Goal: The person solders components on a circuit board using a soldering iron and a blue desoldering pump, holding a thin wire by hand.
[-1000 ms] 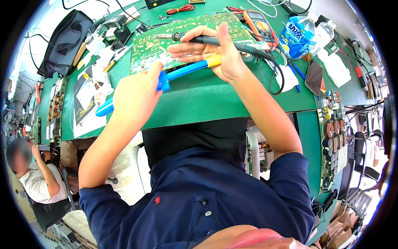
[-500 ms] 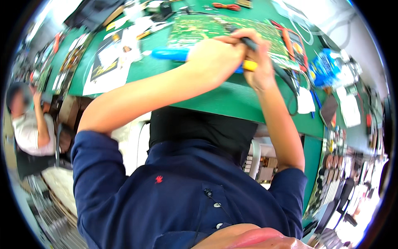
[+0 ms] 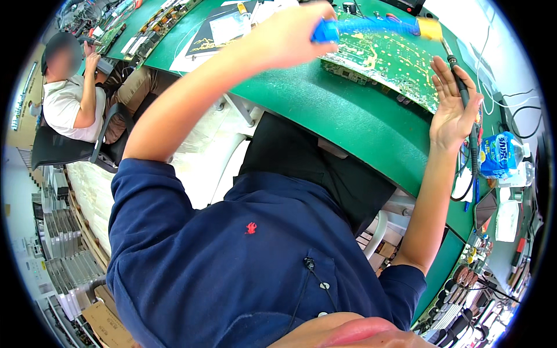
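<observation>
One blue tube (image 3: 374, 25), clasped, juts rightward from left hand (image 3: 297, 36) | soldering iron (image 3: 462, 87) across spread right hand (image 3: 450, 119)

The desk (image 3: 348, 119) has a green top. Toward its left part, a black sheet (image 3: 200, 42) with gold markings lies on white paper (image 3: 185, 60), near a board crowded with components (image 3: 164, 26). At the right are a blue package (image 3: 496, 155), a clear bottle (image 3: 525, 174) just beside it, a dark phone (image 3: 485, 210) and a white packet (image 3: 507, 221); copper-coloured coils (image 3: 465, 275) show lower down. On the left, a co-worker (image 3: 72, 107) in a white shirt sits in a black armchair (image 3: 55, 145). Below, pale panels (image 3: 68, 274) stand in rows near a cardboard box (image 3: 107, 322).
</observation>
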Demonstrator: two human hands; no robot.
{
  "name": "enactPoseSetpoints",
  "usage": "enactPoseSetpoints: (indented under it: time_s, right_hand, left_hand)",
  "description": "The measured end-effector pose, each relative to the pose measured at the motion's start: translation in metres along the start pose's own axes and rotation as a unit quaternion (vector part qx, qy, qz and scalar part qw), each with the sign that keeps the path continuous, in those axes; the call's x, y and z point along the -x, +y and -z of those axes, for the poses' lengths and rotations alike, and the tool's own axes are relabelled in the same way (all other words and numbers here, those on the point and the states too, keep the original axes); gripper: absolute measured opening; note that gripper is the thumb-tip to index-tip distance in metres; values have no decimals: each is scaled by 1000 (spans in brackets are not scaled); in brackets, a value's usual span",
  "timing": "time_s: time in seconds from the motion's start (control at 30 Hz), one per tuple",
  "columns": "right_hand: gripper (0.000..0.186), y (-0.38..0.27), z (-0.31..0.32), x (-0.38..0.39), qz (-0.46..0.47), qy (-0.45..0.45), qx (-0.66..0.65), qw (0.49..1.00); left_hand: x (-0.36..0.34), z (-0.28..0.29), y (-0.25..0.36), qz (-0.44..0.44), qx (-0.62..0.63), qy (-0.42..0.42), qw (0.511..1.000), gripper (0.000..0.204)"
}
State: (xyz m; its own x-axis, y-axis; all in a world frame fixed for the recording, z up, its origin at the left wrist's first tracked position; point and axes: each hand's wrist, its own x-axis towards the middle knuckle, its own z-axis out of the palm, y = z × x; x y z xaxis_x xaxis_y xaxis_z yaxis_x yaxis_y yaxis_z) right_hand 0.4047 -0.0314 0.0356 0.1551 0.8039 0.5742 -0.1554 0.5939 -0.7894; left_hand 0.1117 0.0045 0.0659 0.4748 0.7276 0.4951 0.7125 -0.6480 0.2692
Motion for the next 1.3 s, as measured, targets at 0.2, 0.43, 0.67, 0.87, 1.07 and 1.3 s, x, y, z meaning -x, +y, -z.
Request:
enactPoseSetpoints:
  time_s: [0.2,0.43,0.67,0.87,1.07,1.3]
  right_hand:
    - [49,3,0,1,-22,-23,29,999]
    - [49,5,3,3,-33,-38,48,998]
    - [49,5,3,3,-33,-50,61,996]
    - [49,7,3,3,-29,-65,67,995]
    - [42,6,4,2,-35,-58,62,996]
    - [36,9,-4,2,-36,-68,68,995]
  left_hand:
    - [-14,47,-46,232,262,-54,935,25]
    - [-15,15,-58,288,180,-66,938,35]
    - [-20,-18,-62,256,145,-106,950,38]
    - [-22,-51,-76,195,71,-42,977,35]
    - [-16,-43,-70,113,-85,46,989,25]
    - [24,-16,-108,55,-214,-38,975,19]
